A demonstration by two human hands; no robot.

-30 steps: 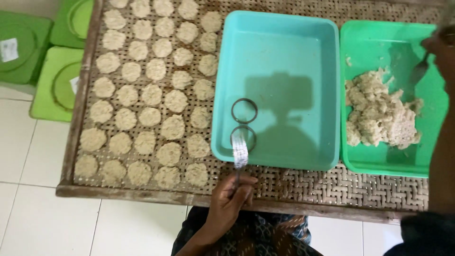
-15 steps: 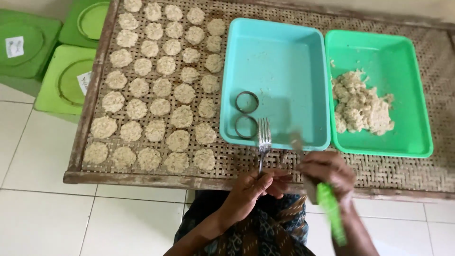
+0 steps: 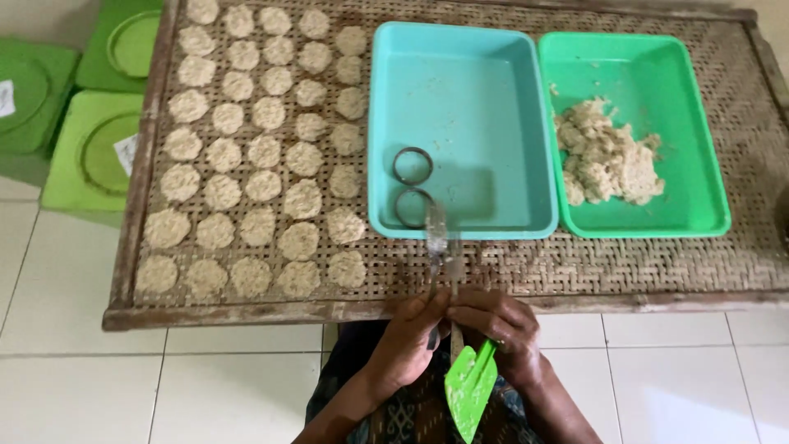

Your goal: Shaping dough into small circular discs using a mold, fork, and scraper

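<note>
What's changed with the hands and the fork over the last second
The right hand left the green tray and came in beside the left hand, bringing a green spatula. Both hands now meet at the fork, blurred. The rings, patties and trays stayed put.

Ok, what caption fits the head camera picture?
Two hands, left hand and right hand, hold a fork beside a woven tray.

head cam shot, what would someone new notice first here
Probably the rows of pale round patties covering the left part of the woven tray. Next, the two bright tubs on its right part: a teal tub holding two metal rings, and a green tub with a heap of crumbly mash. At the near edge, the left hand and right hand meet around a fork and a green spatula.
</note>
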